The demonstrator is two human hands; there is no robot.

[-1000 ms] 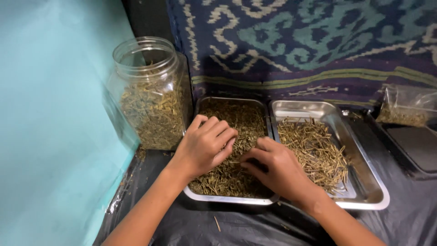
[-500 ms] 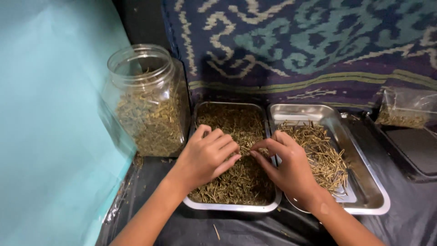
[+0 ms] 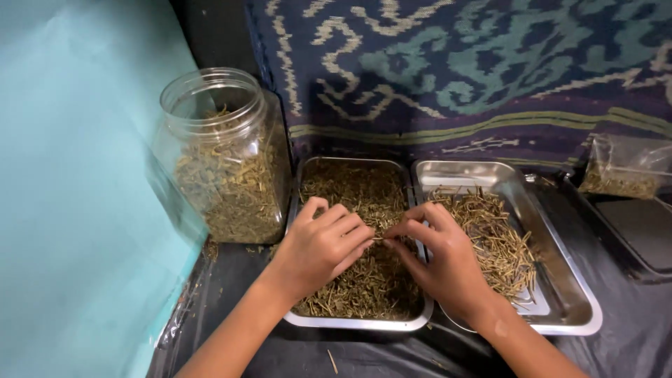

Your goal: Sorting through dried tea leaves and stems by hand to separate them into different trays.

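While your left hand (image 3: 318,245) and right hand (image 3: 441,259) meet over the left tray (image 3: 357,322), fingertips pinched on one dried stem (image 3: 381,238), many sorted stems already fill the right tray (image 3: 570,308), yet much mixed herb remains.

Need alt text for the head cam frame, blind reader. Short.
Two bare hands, the left hand and right hand, meet fingertip to fingertip over a steel tray of dried herb mix, pinching at a thin stem. A second steel tray to the right holds pale straw-like stems, and an open clear jar of the same dried material stands to the left.
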